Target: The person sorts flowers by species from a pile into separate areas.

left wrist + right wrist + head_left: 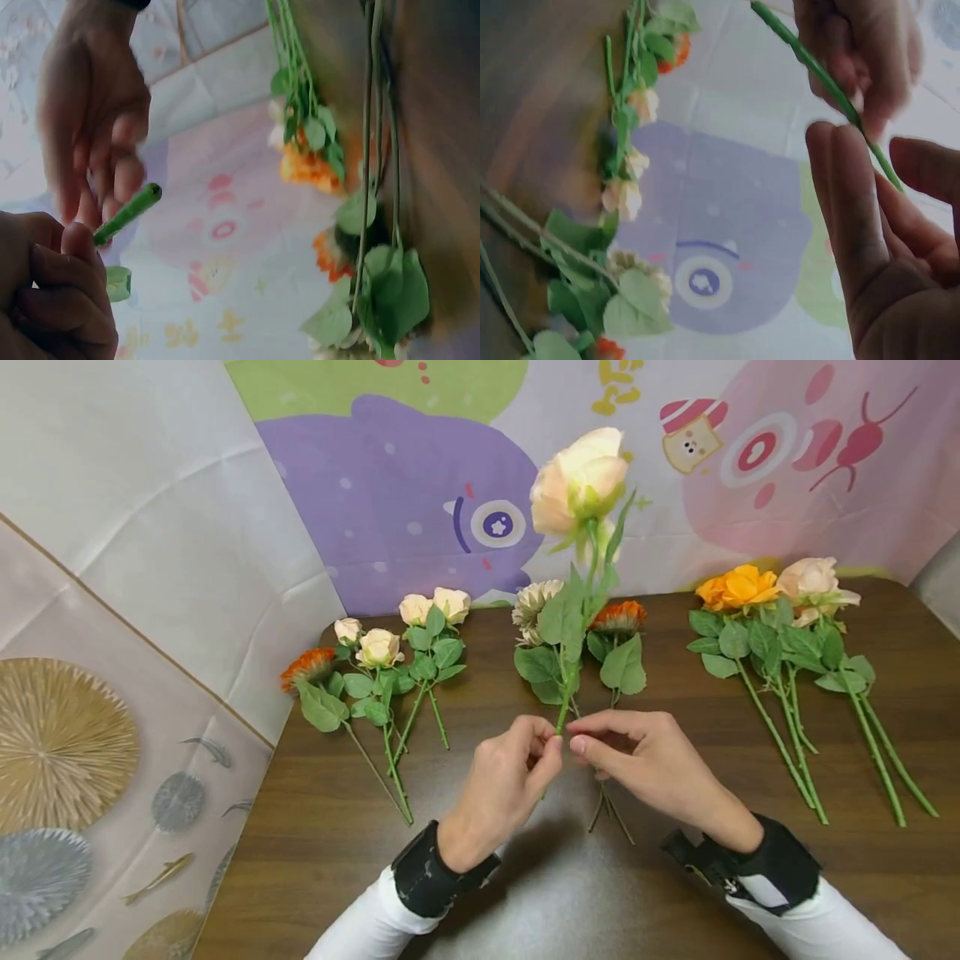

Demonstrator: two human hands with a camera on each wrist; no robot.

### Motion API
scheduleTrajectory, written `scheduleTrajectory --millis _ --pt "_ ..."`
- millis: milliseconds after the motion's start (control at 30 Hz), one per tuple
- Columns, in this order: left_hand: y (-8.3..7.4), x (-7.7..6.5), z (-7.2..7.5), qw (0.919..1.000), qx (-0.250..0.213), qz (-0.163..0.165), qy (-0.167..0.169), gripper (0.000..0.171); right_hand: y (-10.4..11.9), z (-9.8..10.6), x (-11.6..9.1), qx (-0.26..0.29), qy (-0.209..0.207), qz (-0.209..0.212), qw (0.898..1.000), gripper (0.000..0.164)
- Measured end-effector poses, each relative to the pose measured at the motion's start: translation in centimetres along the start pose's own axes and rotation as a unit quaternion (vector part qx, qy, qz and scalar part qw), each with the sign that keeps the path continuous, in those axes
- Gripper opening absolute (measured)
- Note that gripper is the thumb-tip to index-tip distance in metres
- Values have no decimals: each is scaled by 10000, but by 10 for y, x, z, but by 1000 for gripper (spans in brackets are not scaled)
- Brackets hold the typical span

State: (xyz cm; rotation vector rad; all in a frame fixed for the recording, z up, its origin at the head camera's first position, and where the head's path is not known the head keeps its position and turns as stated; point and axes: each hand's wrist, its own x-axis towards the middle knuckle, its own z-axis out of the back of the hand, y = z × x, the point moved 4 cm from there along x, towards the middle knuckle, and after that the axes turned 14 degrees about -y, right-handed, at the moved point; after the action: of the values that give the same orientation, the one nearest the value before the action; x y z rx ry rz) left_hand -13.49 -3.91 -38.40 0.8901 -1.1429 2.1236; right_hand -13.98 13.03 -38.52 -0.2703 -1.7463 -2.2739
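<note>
My left hand point(498, 789) pinches the green stem point(566, 702) of a peach rose point(581, 485) between thumb and fingers. The rose stands upright above the table, its bloom high in front of the backdrop. The lower stem point(131, 214) sticks out past the left fingers in the left wrist view. Close on the stem's other side is my right hand point(667, 768), fingertips right beside it. In the right wrist view the right thumb point(926, 169) and fingers are spread apart, with the stem point(810, 64) passing behind the gap.
Behind the held rose lie a cream flower point(534, 610) and an orange flower point(621, 617), stems crossed. Small peach roses point(380, 649) and another orange flower point(307, 667) lie left. An orange-yellow rose point(738, 587) and a pale pink one point(813, 585) lie right on the brown table point(300, 877).
</note>
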Motion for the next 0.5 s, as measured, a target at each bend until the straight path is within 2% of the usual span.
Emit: scheduleTrajectory --millis 167,267,400,500 --pt "-7 -7 -8 9995 29 -324 57 5 -1 -5 -3 -13 -496 123 9987 10" --pt "-7 -9 -10 9986 60 -505 123 9 1 0 -2 -322 -790 388 9956 6" --pt "-6 -7 -10 9977 108 -657 139 18 5 24 4 -900 -1151 578 9876 6" --pt "-6 -4 -8 9975 126 -687 55 20 4 54 13 -1460 -1569 596 9750 9"
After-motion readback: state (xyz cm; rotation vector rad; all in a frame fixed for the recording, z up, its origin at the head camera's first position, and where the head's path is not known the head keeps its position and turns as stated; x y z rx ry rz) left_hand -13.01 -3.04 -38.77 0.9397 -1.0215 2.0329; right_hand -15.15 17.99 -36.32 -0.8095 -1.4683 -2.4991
